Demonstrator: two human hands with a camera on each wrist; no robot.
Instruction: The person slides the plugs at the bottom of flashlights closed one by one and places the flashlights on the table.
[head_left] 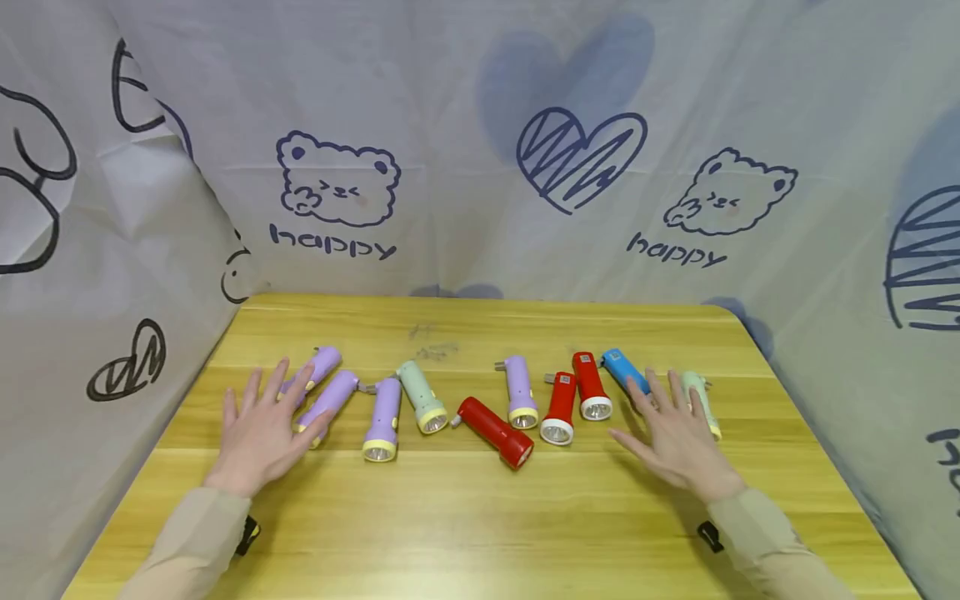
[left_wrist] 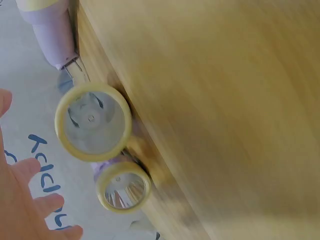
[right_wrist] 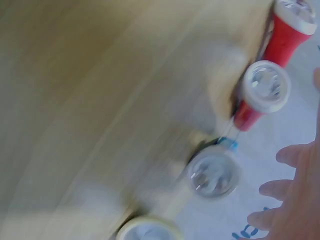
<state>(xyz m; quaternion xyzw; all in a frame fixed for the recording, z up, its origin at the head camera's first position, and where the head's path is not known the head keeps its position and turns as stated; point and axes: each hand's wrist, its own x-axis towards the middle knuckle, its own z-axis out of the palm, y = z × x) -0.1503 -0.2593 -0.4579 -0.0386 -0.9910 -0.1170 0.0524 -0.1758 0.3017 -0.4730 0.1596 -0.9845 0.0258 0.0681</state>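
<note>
My left hand (head_left: 262,435) is spread with its fingers apart over the left end of a row of flashlights, partly covering a purple flashlight (head_left: 337,392) and another purple one (head_left: 324,362) behind it. On the other side my right hand (head_left: 681,443), fingers also spread, partly hides a blue flashlight (head_left: 621,367) and a pale green flashlight (head_left: 694,383). Neither hand grips anything. Between them lie a purple flashlight (head_left: 386,408), a green one (head_left: 422,393), a red one (head_left: 491,427), a further purple one (head_left: 517,383) and two white-rimmed red flashlights (head_left: 561,398) (head_left: 588,375).
The flashlights lie on a wood-grain table (head_left: 465,533). A white sheet (head_left: 450,83) with drawn bears and hearts hangs behind and along the sides. Small dark objects (head_left: 247,535) (head_left: 710,537) show beside both wrists.
</note>
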